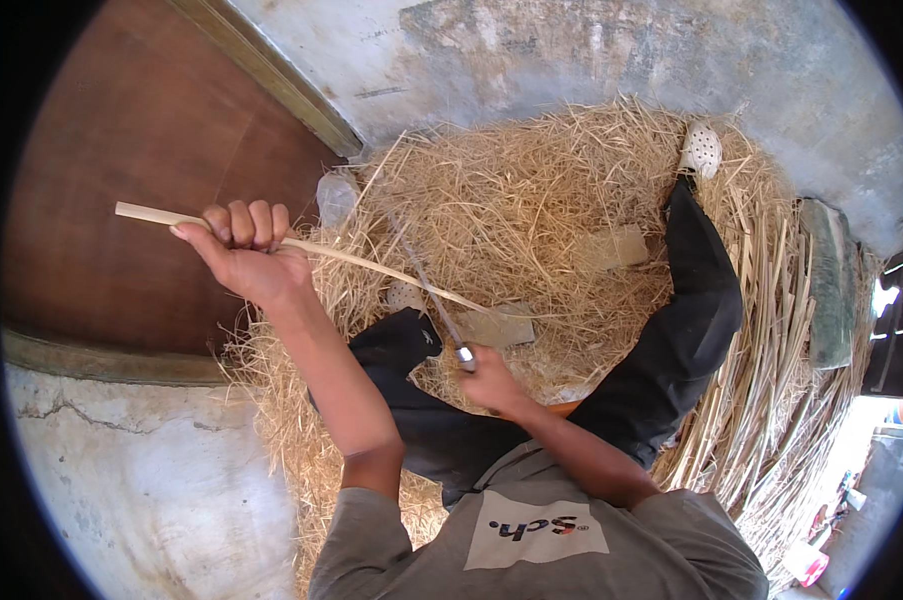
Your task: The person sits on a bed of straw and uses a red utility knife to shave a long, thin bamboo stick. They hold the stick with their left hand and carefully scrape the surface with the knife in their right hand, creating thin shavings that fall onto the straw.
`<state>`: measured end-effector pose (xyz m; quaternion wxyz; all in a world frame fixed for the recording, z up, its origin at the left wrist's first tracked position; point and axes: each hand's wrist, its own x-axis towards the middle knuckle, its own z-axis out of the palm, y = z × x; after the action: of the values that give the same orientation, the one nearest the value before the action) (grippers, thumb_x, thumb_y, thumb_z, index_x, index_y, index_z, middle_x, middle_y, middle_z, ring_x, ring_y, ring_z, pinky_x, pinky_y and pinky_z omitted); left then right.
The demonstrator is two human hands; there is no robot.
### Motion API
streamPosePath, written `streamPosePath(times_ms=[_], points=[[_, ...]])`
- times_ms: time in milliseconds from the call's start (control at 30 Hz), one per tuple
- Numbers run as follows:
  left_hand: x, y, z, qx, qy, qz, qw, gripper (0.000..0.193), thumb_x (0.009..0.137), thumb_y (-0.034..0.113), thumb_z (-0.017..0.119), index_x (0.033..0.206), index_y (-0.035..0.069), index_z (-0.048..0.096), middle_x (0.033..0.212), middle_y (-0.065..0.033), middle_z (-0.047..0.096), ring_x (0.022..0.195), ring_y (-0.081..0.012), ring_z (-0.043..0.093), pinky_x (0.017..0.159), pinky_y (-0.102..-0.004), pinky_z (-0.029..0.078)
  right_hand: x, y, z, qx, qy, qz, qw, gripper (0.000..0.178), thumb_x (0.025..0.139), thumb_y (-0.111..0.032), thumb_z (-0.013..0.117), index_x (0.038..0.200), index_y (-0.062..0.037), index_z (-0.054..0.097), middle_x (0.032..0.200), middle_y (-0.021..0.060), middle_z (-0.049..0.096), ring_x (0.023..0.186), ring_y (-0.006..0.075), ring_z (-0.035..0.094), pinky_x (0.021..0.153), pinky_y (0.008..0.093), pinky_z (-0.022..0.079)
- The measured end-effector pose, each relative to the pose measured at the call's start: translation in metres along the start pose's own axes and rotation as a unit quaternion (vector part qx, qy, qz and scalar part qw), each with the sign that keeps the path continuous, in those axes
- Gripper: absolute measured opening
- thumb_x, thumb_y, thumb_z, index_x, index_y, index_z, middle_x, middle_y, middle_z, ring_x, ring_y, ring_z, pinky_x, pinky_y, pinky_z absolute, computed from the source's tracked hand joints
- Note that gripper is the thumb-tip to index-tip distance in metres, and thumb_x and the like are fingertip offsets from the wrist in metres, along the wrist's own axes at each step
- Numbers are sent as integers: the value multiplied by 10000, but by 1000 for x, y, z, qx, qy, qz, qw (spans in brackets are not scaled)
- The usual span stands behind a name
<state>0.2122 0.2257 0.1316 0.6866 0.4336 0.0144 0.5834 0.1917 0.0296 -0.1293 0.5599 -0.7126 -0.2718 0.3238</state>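
Observation:
My left hand (246,250), raised at the left, is closed around a long pale strip (371,265) that looks like split bamboo or cane. One end juts out past my thumb; the rest slants down to the right over the straw. My right hand (491,378), low in the middle, grips a knife (439,305) by its handle, which my fingers mostly hide. A metal collar shows at the base of its long narrow blade. The blade points up and to the left and crosses the strip near its lower end; whether they touch, I cannot tell.
Pale shavings (531,200) cover the floor between my outstretched legs. Two flat blocks (611,248) lie among them. Long strips (756,350) are heaped at the right, beside a greenish slab (826,285). A clear plastic bag (337,197) lies near the brown door (171,130).

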Motion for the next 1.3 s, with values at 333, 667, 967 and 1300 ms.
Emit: streamPosePath(times_ms=[333, 667, 967, 1300], points=[[2, 5, -9, -20, -99, -50, 994, 503, 956, 528, 479, 662, 166, 290, 546, 66, 151, 455, -73, 110, 407, -245, 128, 6, 47, 23, 20, -30, 89, 995, 220, 743, -110, 601, 925, 11, 580, 678, 180, 582, 583, 311, 557, 585, 402, 450], [-6, -1, 7, -28, -82, -39, 995, 490, 978, 504, 451, 664, 172, 274, 545, 64, 146, 455, -67, 107, 406, -237, 132, 7, 16, 20, -27, 26, 53, 998, 321, 756, -100, 578, 1045, 37, 564, 730, 212, 598, 693, 378, 628, 633, 411, 492], [-2, -4, 1, -91, -157, -82, 980, 486, 985, 504, 429, 670, 161, 289, 540, 62, 158, 457, -68, 110, 413, -239, 124, -1, -35, -4, 72, -43, 30, 996, 296, 759, -125, 612, 1017, 16, 579, 817, 240, 624, 783, 400, 612, 719, 423, 488], [-33, -42, -20, 91, -94, -77, 988, 575, 965, 606, 350, 631, 151, 247, 526, 51, 176, 468, -93, 145, 437, -265, 143, -24, -46, 1, 111, -7, 63, 992, 263, 756, -93, 637, 981, 11, 552, 736, 165, 585, 670, 289, 601, 628, 383, 471]])
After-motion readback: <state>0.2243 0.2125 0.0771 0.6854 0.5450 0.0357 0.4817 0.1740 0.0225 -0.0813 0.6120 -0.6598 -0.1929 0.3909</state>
